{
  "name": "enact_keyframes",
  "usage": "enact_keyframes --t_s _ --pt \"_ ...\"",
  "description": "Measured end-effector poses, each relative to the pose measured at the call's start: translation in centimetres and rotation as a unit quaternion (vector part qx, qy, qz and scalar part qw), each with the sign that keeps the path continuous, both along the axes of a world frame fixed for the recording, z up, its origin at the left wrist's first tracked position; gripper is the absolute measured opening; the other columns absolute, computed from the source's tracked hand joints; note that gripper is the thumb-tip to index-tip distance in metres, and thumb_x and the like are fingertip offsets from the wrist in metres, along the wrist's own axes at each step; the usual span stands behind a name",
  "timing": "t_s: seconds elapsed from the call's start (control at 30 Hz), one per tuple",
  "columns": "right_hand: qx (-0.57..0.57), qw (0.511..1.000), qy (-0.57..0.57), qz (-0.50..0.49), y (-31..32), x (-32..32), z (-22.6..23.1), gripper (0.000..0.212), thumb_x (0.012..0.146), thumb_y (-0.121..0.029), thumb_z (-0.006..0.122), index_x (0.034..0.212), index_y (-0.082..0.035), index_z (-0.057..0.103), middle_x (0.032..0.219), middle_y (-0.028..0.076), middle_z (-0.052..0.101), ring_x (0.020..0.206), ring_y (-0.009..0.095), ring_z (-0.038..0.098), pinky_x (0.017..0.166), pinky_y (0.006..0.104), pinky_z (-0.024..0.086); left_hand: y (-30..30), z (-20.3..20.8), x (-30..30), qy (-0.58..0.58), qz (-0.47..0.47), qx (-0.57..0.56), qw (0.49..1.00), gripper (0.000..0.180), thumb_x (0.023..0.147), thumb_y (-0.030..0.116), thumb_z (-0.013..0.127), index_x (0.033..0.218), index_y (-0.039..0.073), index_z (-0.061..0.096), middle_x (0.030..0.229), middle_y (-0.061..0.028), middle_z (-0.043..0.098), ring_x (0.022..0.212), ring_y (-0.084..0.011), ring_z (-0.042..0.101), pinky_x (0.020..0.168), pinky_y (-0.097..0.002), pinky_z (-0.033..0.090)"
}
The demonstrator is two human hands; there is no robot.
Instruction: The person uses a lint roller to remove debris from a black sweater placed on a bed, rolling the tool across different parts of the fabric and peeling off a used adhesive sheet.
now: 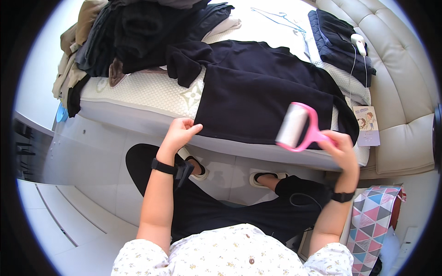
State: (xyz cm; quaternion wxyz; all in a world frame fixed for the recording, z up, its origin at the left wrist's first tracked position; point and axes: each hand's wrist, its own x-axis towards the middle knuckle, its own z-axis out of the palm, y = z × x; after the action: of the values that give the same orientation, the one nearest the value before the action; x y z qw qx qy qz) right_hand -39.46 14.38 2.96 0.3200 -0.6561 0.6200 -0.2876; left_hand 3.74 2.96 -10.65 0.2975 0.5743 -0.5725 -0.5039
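Note:
A black long-sleeved top [269,99] lies spread on the bed, its lower edge along the near side of the mattress. My left hand [182,132] is closed at the top's near left corner, thumb against the fingers, and appears to pinch the fabric there. In my right hand [340,149] is a lint roller with a pink handle [314,133] and a white sticky roll [293,125]. The roller is held above the right part of the top, tilted; whether it touches the cloth I cannot tell.
Dark clothes [138,34] are heaped at the far left, beside beige ones [71,69]. A blue hanger [281,18] lies farther back. Folded dark garments [338,41], a white corded device [358,42] and a booklet [367,126] sit by the padded headboard [400,87].

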Motion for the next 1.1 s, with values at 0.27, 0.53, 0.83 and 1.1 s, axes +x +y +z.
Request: enact_keyframes --t_s 0.27,0.53,0.83,1.1 --pt "-0.163 0.969 0.1 0.154 -6.8 17.2 -8.3 0.026 0.083 -0.034 0.072 0.093 -0.01 0.072 0.075 0.01 0.068 0.072 0.031 0.068 0.064 0.0406 0.053 -0.6 -3.7 -0.6 0.125 0.037 -0.042 0.991 0.014 0.089 0.009 0.065 0.081 -0.002 0.065 0.069 0.0036 0.056 0.061 -0.0043 0.047 0.054 -0.0251 0.038" --pt "0.018 0.989 0.115 0.091 -3.4 6.2 -6.2 0.03 0.081 -0.029 0.075 0.1 -0.006 0.075 0.081 0.017 0.071 0.075 0.031 0.07 0.069 0.0371 0.053 -0.3 -2.1 0.9 0.075 -0.005 0.01 0.997 0.017 0.092 0.013 0.063 0.077 0.005 0.061 0.065 0.0059 0.05 0.056 -0.0034 0.042 0.051 -0.0222 0.033" --pt "0.017 0.996 0.001 0.09 -1.4 5.4 -1.9 0.025 0.084 -0.015 0.074 0.103 0.0 0.072 0.071 0.004 0.066 0.065 0.007 0.057 0.061 0.0255 0.047 0.5 -1.5 0.6 0.108 0.029 0.014 0.994 0.017 0.094 0.019 0.066 0.087 0.003 0.065 0.061 0.0064 0.049 0.052 -0.0028 0.042 0.048 -0.0211 0.032" --pt "-0.027 0.985 0.055 0.161 -6.2 15.6 -8.3 0.027 0.084 -0.034 0.072 0.097 -0.011 0.075 0.076 0.011 0.07 0.072 0.03 0.068 0.066 0.0373 0.053 2.0 -2.4 -0.9 0.166 0.034 0.04 0.985 0.02 0.096 0.021 0.064 0.083 0.006 0.064 0.061 0.0062 0.05 0.051 -0.0018 0.04 0.047 -0.0194 0.029"
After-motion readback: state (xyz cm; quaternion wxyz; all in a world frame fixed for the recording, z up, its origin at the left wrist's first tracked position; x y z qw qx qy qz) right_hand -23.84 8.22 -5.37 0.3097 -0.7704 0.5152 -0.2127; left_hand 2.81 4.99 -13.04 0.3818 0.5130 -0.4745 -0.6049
